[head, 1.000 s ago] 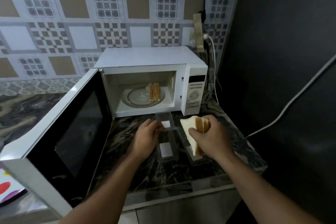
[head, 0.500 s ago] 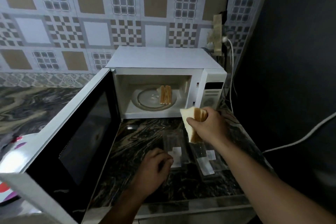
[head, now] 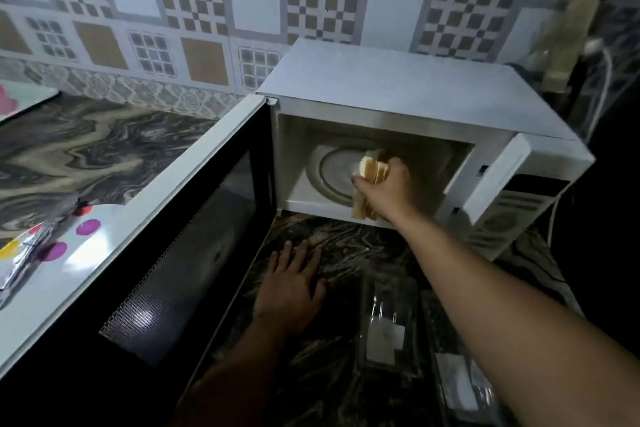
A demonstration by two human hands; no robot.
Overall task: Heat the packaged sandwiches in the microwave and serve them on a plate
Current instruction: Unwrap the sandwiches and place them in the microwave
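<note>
Showing, head view: a person's two bare arms at a white microwave (head: pixel 398 97) on a dark marbled counter (head: pixel 114 149).
Right hand (head: pixel 384 191): fingers curled round a sandwich (head: pixel 372 170), gripping it at the mouth of the oven cavity, just above the front sill.
Sandwich: cut edges up, pale bread with brown crusts; its lower end hangs below the hand, over the near rim of the glass turntable (head: pixel 332 170).
Left hand (head: pixel 292 284): fingers straight and slightly spread, palm down, resting flat on the counter in front of the oven; it holds nothing.
Microwave door (head: pixel 180 253): swung fully open to the left, dark window facing up.
Empty packages (head: pixel 388 322): clear plastic with white labels, lying on the counter near the right forearm.
Plate (head: pixel 69 253): white with coloured dots, left of the door, partly hidden; a foil-like wrapper lies on it.
Backdrop: patterned wall tiles (head: pixel 256 3).
</note>
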